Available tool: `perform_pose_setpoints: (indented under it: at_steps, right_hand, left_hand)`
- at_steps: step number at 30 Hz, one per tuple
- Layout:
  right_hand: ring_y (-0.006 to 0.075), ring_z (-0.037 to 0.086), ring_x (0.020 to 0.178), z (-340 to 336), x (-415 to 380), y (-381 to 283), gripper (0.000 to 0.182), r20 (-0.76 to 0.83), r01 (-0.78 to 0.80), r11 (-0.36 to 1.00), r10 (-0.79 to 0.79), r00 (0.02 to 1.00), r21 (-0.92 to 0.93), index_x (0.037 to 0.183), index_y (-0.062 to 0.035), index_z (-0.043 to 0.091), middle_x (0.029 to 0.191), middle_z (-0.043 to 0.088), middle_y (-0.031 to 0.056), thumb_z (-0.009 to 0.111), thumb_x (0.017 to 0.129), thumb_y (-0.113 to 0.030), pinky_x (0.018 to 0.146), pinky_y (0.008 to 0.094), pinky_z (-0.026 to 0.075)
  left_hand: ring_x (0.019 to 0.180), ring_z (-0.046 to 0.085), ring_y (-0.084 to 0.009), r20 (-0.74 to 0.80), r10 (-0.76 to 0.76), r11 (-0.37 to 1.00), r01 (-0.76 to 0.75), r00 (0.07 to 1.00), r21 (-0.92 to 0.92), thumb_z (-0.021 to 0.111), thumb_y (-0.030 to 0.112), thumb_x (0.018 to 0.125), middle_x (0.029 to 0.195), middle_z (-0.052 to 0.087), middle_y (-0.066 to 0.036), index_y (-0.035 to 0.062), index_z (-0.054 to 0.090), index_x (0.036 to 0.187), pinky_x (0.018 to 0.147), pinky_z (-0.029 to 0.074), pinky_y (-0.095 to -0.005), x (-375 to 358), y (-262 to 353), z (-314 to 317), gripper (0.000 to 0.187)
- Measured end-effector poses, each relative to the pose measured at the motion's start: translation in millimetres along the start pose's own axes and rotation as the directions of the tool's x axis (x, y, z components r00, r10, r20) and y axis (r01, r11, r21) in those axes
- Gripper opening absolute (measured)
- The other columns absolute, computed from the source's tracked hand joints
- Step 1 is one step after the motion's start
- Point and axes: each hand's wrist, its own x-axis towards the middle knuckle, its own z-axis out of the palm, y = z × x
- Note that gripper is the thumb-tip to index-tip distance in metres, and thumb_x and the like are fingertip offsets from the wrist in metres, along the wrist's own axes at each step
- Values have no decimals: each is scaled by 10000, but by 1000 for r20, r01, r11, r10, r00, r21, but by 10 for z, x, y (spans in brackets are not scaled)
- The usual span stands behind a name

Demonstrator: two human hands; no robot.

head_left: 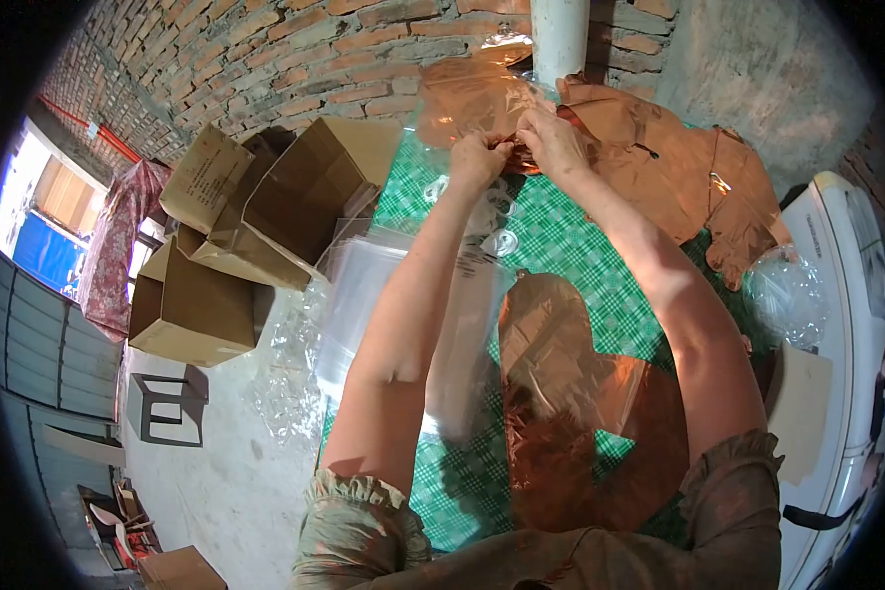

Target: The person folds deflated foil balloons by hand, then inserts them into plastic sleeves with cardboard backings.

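Desk, covered in green check, runs from the person toward the white pipe, the landmark for all places below. Nearest the person, farthest from the pipe: a flat copper foil shape. Left of the pipe's line: clear plastic bags. Closer to the pipe: a small white disc. Just short of the pipe, the left hand and right hand meet, each grip pinching gathered foil; exact fingertip contact is partly hidden. The right hand is nearer the pipe. Long axis of the gathered piece: cannot be told. Foil film spreads beyond the grip, left of the pipe; any join is unclear. Right of the pipe: more copper foil.
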Motion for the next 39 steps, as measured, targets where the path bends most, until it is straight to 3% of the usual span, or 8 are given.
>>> perform_pose_setpoints:
  at_steps: [12, 15, 18, 22, 30, 34, 37, 39]
  right_hand:
    - [343, 701, 803, -89, -150, -89, 276, -129, 271, 909, -324, 937, -316, 1204, -127, 580, 1055, 641, 89, 665, 942, -137, 667, 446, 566]
    - [319, 707, 745, -32, -252, -24, 285, 65, 417, 815, -429, 901, -403, 1214, -151, 596, 1000, 630, 79, 653, 936, -132, 601, 454, 552]
    - [306, 711, 751, 66, -340, 62, 244, 130, 275, 838, -242, 962, -471, 1156, -126, 637, 1016, 640, 64, 646, 913, -104, 601, 443, 556]
    - [325, 712, 762, 35, -398, 136, 173, 247, 425, 814, -351, 903, -396, 1075, -82, 640, 1011, 638, 108, 602, 909, -112, 619, 465, 565]
    - [342, 715, 872, -22, -233, -184, 176, 231, 258, 842, -163, 959, -475, 969, -54, 684, 1043, 680, 134, 601, 932, -205, 657, 460, 586]
    - [373, 686, 1045, 56, -175, -199, 341, 482, 322, 695, 41, 875, -643, 1166, -50, 671, 1155, 693, 217, 529, 995, -309, 751, 480, 590]
    - [390, 660, 1127, 74, -196, -230, 409, 487, 308, 709, 58, 871, -634, 1257, -40, 643, 1183, 697, 245, 486, 1024, -337, 798, 486, 589]
    - [395, 658, 1137, 99, -176, -215, 420, 480, 315, 758, -3, 877, -571, 1279, -36, 633, 1182, 701, 251, 478, 1031, -337, 805, 480, 589]
  left_hand:
    - [851, 746, -284, -27, -72, 992, 69, 997, -104, 696, 240, 931, 906, 772, -157, 77, 800, 1055, 808, 563, -379, -1, 51, -17, 230]
    - [843, 747, -280, -2, -103, 977, 101, 995, -188, 703, 250, 932, 915, 770, -166, 58, 795, 1055, 794, 561, -379, 48, -14, 5, 246]
    - [807, 738, -259, -12, -108, 962, 101, 994, -254, 700, 255, 943, 917, 774, -155, 32, 787, 1064, 768, 559, -372, 94, -88, 38, 269]
    - [768, 702, -195, 109, -176, 818, 207, 978, -537, 668, 256, 982, 904, 768, -102, -14, 769, 1094, 732, 551, -338, 95, -50, -47, 309]
    - [785, 669, -139, -48, -46, 885, 18, 998, -464, 645, 275, 1003, 923, 755, -72, 8, 759, 1109, 711, 521, -315, 191, 18, -19, 309]
    - [834, 727, -199, -165, 26, 985, -54, 986, -166, 657, 306, 978, 952, 784, -135, 41, 765, 1117, 785, 548, -378, 111, 265, -130, 318]
    - [724, 613, -91, -219, 35, 987, -68, 975, -148, 629, 315, 1027, 852, 702, -21, 45, 757, 1132, 666, 528, -260, 386, 90, -318, 317]
    - [803, 656, -152, -181, 35, 847, -125, 983, -516, 593, 284, 1040, 928, 717, -69, 26, 725, 1128, 727, 563, -329, 369, 112, -658, 302]
